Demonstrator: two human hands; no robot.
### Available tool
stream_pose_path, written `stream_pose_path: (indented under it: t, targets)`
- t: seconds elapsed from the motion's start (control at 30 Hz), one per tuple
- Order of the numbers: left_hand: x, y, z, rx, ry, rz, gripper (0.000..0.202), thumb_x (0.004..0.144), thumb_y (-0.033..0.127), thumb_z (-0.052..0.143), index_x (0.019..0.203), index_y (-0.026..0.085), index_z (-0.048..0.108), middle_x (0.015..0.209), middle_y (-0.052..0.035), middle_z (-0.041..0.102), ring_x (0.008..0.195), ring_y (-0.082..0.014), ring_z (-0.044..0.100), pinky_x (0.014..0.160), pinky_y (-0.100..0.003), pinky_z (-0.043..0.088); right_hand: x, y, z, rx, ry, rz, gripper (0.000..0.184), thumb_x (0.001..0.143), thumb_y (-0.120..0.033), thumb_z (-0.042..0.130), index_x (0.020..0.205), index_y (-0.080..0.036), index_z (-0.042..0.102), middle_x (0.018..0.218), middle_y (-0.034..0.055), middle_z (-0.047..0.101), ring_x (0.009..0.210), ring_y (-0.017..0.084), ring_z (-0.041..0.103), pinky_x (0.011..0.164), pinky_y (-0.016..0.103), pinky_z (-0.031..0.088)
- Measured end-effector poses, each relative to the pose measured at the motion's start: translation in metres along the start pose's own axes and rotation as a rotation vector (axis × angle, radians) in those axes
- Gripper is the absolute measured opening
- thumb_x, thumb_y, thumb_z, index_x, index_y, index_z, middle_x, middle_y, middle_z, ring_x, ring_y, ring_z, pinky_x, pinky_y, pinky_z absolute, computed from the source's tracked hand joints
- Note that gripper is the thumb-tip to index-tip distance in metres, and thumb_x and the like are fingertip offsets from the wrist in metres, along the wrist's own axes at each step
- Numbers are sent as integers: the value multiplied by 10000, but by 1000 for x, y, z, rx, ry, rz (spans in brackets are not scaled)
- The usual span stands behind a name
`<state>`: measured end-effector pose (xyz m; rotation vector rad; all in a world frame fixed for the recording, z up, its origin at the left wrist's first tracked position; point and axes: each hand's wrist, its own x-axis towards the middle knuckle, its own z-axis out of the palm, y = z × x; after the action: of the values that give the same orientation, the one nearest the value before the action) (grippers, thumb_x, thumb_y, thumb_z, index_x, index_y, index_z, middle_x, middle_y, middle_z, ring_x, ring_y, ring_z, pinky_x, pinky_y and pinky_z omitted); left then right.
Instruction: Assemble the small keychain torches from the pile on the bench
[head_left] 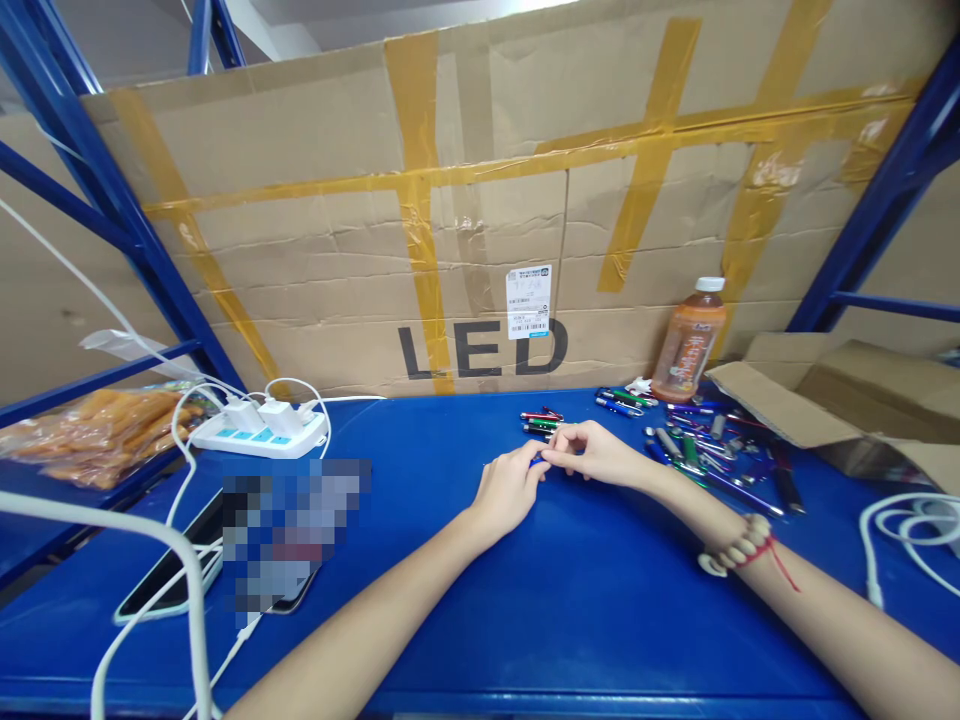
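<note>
Near the middle of the blue shelf, my left hand [508, 488] and my right hand [595, 452] meet fingertip to fingertip. Between them they pinch a small blue metal tube [537, 461], mostly covered by the fingers. Just behind the hands lies a short row of slim pen-like metal tubes [541, 424] in red, green and black. A larger pile of loose metal parts and tubes [705, 450] spreads to the right of my right hand. Several more pen-like pieces [624, 402] lie at the back, left of the bottle.
A drink bottle [688, 342] stands against the large cardboard box [345, 270]. At right are an open carton [862, 400] and a coiled white cable [907, 535]. To the left lie a power strip [259, 432], phones [176, 560], cables and bagged orange items [105, 430].
</note>
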<state>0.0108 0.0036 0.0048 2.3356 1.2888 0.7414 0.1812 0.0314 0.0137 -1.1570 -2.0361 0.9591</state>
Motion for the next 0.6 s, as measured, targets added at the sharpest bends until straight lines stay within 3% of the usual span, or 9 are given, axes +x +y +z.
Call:
stream_pose_path:
  t: [0.6]
  targets:
    - [0, 0, 1, 32, -3, -11, 213, 887, 259, 382, 1009, 279, 557, 947, 22, 663, 863, -161, 607, 751, -246, 452, 0, 1, 0, -8, -2, -2, 471, 664, -605, 581, 563, -152, 506, 533, 4, 530, 453, 75, 468, 406, 195, 370]
